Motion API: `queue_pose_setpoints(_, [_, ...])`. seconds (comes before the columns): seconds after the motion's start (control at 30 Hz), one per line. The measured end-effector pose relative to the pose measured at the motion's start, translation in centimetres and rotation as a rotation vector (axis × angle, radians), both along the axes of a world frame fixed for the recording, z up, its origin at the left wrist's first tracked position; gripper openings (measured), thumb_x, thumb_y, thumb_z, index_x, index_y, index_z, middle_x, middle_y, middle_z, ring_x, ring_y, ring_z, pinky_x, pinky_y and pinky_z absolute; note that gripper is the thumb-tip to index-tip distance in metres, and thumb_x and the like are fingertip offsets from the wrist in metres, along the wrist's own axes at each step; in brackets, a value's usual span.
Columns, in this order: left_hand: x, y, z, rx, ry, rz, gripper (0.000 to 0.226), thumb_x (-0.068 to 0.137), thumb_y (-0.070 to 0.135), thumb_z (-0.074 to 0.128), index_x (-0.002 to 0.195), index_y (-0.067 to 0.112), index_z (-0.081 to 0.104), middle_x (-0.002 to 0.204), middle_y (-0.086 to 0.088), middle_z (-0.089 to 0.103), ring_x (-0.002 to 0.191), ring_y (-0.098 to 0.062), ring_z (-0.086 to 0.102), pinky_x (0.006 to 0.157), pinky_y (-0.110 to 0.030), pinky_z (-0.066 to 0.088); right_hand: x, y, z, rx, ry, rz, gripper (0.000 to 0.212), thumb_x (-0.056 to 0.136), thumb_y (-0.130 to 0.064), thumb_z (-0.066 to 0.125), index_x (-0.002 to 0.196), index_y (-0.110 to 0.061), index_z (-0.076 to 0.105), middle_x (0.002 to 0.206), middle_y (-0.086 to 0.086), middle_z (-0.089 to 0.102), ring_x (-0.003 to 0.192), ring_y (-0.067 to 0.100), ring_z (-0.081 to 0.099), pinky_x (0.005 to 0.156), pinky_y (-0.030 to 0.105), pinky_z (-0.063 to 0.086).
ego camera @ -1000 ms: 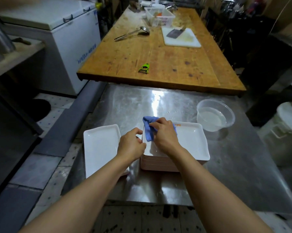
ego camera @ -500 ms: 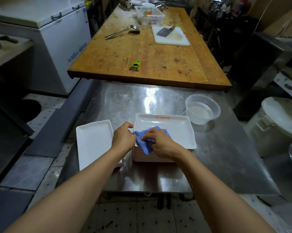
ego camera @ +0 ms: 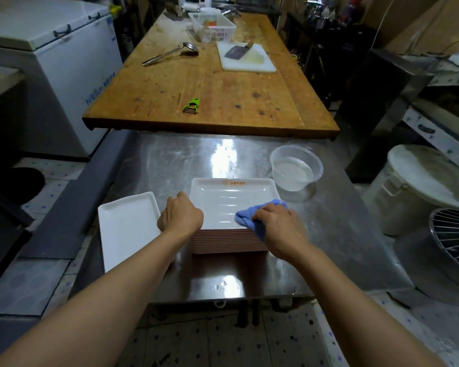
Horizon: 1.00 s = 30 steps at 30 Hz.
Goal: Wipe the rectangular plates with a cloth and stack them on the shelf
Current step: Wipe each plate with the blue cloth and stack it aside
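Observation:
A tall stack of white rectangular plates with pinkish undersides stands on the steel table. My right hand grips a blue cloth on the near right corner of the top plate. My left hand holds the stack's near left corner, fingers curled over the rim. A separate white rectangular plate lies to the left, at the table's left edge.
A clear plastic bowl of water sits right of the stack. Beyond lies a wooden table with a green peeler, ladle, cutting board with cleaver and white basket. White bucket at right, chest freezer at left.
My right hand has slid the cloth from the plate's near left corner across to its near right corner. My left hand stays on the left rim.

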<state>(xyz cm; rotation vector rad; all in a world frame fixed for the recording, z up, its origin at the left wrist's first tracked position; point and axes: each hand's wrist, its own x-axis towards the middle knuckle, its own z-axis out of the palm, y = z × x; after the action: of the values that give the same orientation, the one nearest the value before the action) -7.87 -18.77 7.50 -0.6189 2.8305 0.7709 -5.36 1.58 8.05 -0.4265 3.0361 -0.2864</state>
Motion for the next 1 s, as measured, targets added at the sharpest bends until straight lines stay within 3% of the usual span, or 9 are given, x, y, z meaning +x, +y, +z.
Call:
queue_pose_setpoints(0.2, [-0.3, 0.0, -1.6, -0.006, 0.085, -0.057, 0.037, 0.083, 0.007, 0.047, 0.119, 0.012, 0.052, 0.12, -0.013, 0.05, 0.098, -0.032, 0.055, 0.07, -0.035, 0.043, -2.0, 0.0, -0.9, 0.02, 0.1, 0.011, 0.026, 0.078, 0.0, 0.057, 0.102, -0.007, 0.065, 0.105, 0.015, 0.06, 0.096, 0.036, 0.055, 0.076, 0.032, 0.034])
queue_pose_setpoints(0.33, [-0.4, -0.9, -2.8, 0.051, 0.1, -0.112, 0.044, 0.084, 0.012, 0.048, 0.127, 0.021, 0.048, 0.118, -0.009, 0.052, 0.099, -0.027, 0.053, 0.071, -0.034, 0.044, -5.1, -1.3, -0.7, 0.209, 0.07, -0.108, 0.033, 0.089, -0.01, 0.046, 0.121, -0.005, 0.051, 0.123, 0.015, 0.05, 0.113, 0.032, 0.047, 0.086, 0.038, 0.038])
queue_pose_setpoints(0.43, [-0.8, -1.1, -3.3, 0.046, 0.084, -0.131, 0.05, 0.084, 0.016, 0.049, 0.133, 0.025, 0.041, 0.12, -0.007, 0.052, 0.102, -0.026, 0.053, 0.072, -0.034, 0.042, -6.3, -3.1, -0.6, 0.189, 0.038, -0.193, 0.037, 0.092, -0.014, 0.042, 0.129, -0.005, 0.044, 0.128, 0.017, 0.044, 0.117, 0.033, 0.043, 0.086, 0.04, 0.039])
queue_pose_setpoints(0.7, [-1.1, -0.8, -3.4, 0.042, 0.061, -0.091, 0.058, 0.084, 0.014, 0.048, 0.14, 0.023, 0.036, 0.129, -0.015, 0.048, 0.109, -0.034, 0.052, 0.087, -0.04, 0.044, -6.9, -8.1, -1.6, 0.063, 0.019, 0.134, 0.046, 0.089, -0.022, 0.053, 0.134, -0.022, 0.046, 0.137, 0.011, 0.036, 0.116, 0.035, 0.038, 0.089, 0.038, 0.035])
queue_pose_setpoints(0.87, [-0.9, -0.8, -3.0, 0.027, 0.056, -0.093, 0.054, 0.085, 0.013, 0.047, 0.138, 0.022, 0.038, 0.125, -0.015, 0.05, 0.107, -0.034, 0.053, 0.081, -0.036, 0.041, -6.9, -5.8, -1.8, 0.07, 0.037, 0.098, 0.048, 0.086, -0.021, 0.055, 0.133, -0.026, 0.048, 0.135, 0.006, 0.042, 0.116, 0.032, 0.041, 0.087, 0.037, 0.037])
queue_pose_setpoints(1.0, [-0.6, -0.5, -2.6, 0.067, 0.079, -0.081, 0.051, 0.085, 0.01, 0.045, 0.135, 0.022, 0.041, 0.122, -0.012, 0.053, 0.104, -0.03, 0.053, 0.074, -0.032, 0.037, -6.2, -0.9, -1.2, 0.162, 0.063, -0.045, 0.043, 0.089, -0.022, 0.05, 0.131, -0.025, 0.048, 0.135, 0.002, 0.042, 0.12, 0.028, 0.04, 0.095, 0.035, 0.031])
